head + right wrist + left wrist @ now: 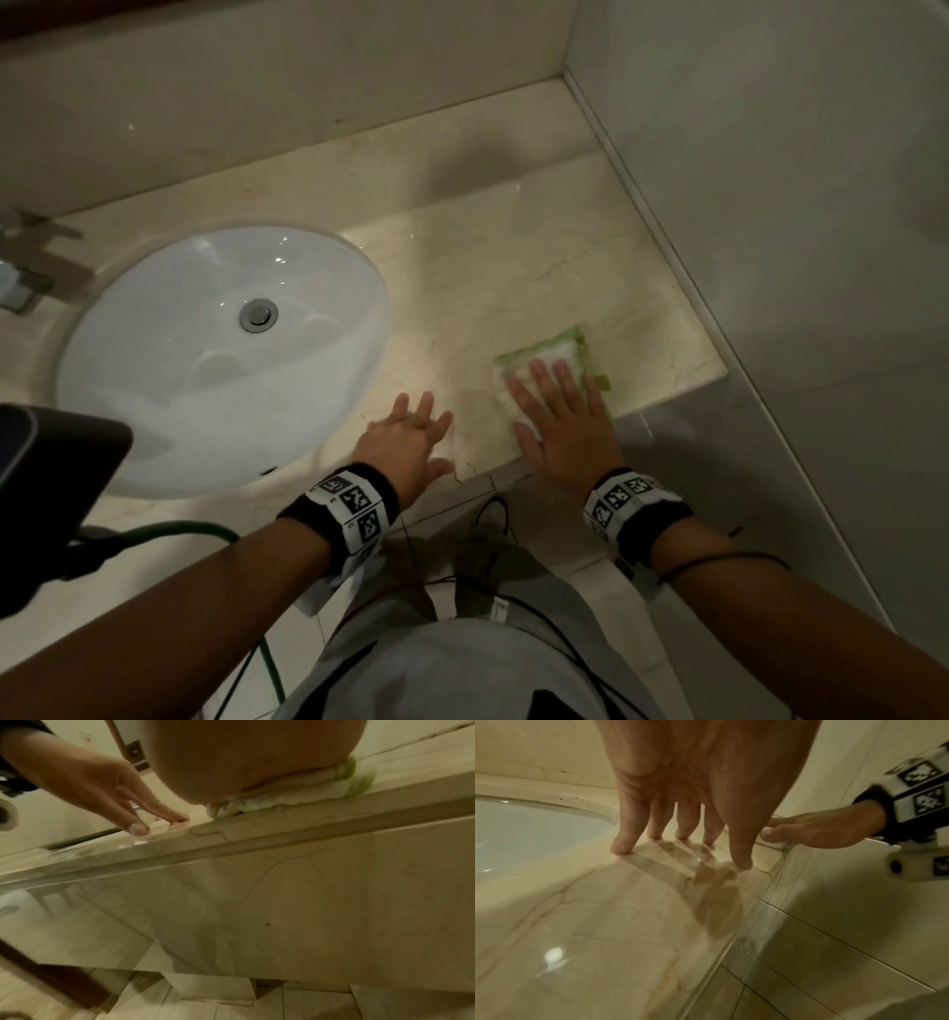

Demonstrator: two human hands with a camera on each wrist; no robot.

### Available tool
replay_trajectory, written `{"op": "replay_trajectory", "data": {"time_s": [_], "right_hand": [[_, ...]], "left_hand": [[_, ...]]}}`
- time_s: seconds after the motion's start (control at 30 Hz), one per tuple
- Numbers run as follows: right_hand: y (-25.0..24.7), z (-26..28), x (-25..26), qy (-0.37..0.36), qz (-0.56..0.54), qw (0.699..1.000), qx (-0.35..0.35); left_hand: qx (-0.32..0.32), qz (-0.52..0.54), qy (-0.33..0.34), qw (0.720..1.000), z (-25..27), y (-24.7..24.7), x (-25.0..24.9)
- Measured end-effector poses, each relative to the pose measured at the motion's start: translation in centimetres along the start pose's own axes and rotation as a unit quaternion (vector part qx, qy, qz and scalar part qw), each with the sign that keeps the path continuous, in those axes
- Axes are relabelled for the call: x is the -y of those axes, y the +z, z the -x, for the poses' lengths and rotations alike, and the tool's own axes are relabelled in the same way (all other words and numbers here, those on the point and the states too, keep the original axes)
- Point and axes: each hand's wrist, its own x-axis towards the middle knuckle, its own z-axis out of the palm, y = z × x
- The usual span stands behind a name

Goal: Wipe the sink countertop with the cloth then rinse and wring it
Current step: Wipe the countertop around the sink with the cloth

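**Flat right palm on the cloth, left fingertips braced on the marble**

Nearest the head camera: both forearms, each with a black wristband carrying white blocks of black-and-white square code patterns; no readable words on them. A green cable loops at lower left

Right hand lies palm down, fingers straight and spread, pressing the cloth flat against the countertop. It pinches nothing. The cloth is white with a green edge, folded, sitting near the counter's front edge toward its right end, well apart from the basin. Right wrist view: the heel of the palm bears on the bunched layers of cloth, which sit just back from the front lip

Left hand rests on bare marble between the cloth and the sink. Left wrist view: fingers straight, slightly spread, tips touching the glossy surface and mirrored in it; holding nothing

Farther back: white oval basin set under the counter, metal drain plug at its middle. A metal tap at the far left edge, blurred. No brand or writing can be read anywhere in these views
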Motion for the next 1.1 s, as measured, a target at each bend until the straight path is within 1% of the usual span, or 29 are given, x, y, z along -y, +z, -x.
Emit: {"op": "replay_trajectory", "data": {"time_s": [0.07, 0.23, 0.3, 0.4, 0.47, 0.6, 0.67, 0.77, 0.9, 0.97, 1.03, 1.1], "right_hand": [[-0.5, 0.0, -2.3, 0.036, -0.001, 0.999, 0.005], [-2.5, 1.4, -10.6, 0.165, -0.006, 0.986, 0.031], [-2.8, 1.5, -11.5, 0.187, -0.015, 0.981, 0.04], [-2.2, 1.0, -9.4, 0.218, -0.017, 0.975, 0.03], [-1.6, 0.7, -7.2, 0.201, -0.014, 0.979, 0.016], [-0.7, 0.6, -1.8, 0.093, 0.001, 0.995, -0.018], [0.0, 0.7, 0.4, 0.04, 0.017, 0.999, -0.016], [0.1, 0.7, 0.1, -0.009, 0.008, 1.0, -0.021], [-0.5, 0.6, -3.5, -0.063, 0.018, 0.998, -0.015], [-0.8, 0.5, -5.9, -0.048, 0.025, 0.998, -0.009], [-1.4, 0.5, -8.9, -0.003, 0.032, 0.999, -0.017], [-2.2, 0.9, -12.2, 0.059, 0.027, 0.998, -0.008]], "left_hand": [[-0.001, -0.003, 0.001, 1.0, 0.0, 0.1, 0.0], [0.0, -0.003, 0.003, 1.0, -0.1, 0.2, 0.0], [-0.001, -0.008, 0.004, 1.0, -0.1, 0.3, 0.1], [-0.004, -0.015, 0.006, 1.0, -0.1, 0.5, 0.1], [-0.009, -0.013, 0.006, 1.0, -0.1, 0.5, 0.1], [-0.012, -0.011, 0.005, 1.0, 0.0, 0.4, 0.1], [-0.011, -0.009, 0.005, 1.0, 0.0, 0.5, 0.1], [-0.009, -0.005, 0.005, 1.0, -0.1, 0.5, 0.2], [-0.002, -0.004, -0.001, 1.0, -0.2, 0.5, 0.2], [0.004, 0.001, -0.008, 1.0, -0.2, 0.3, 0.0], [0.009, 0.004, -0.013, 1.0, -0.1, 0.3, -0.1], [0.014, 0.002, -0.015, 1.0, -0.1, 0.2, -0.3]]}}
